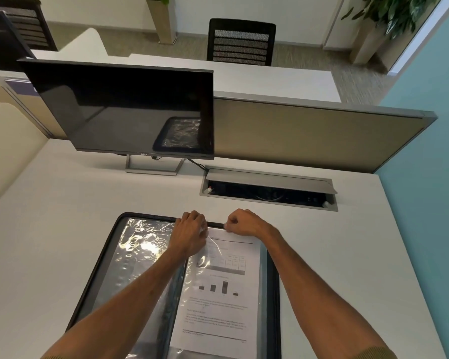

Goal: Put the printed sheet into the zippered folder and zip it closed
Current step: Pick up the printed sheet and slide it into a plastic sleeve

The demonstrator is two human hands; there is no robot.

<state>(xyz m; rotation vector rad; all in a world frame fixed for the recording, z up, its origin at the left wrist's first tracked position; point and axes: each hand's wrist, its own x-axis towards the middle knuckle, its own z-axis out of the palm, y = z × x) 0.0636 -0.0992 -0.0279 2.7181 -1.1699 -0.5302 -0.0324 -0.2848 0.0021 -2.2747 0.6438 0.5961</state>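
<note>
Black zipper edge runs under both hands at the top of the folder (138,268), in the lower middle of the frame. The left hand (191,230) has its fingers curled over that top edge and holds the folder down. Just to its right, the right hand (244,224) pinches a small pale tab between finger and thumb. I think this tab is the zipper pull (224,225), but it is too small to be sure. The printed sheet (218,301) with its little bar chart lies in the right half of the folder, and shiny clear plastic seems to lie over it. So the paper looks like it is already in, and the step now is the zipping. Next, the right hand needs to slide the pull along the black edge while the left hand keeps the folder flat and the sheet's corner stays out of the teeth. How much of the zipper is already closed I cannot tell. The folder lies on a pale desk (62,229). Above the hands, to the right, is an open cable box (267,187) set in the desk. A dark monitor (119,107) stands in the upper left, and a black chair (241,42) sits at the top.
</note>
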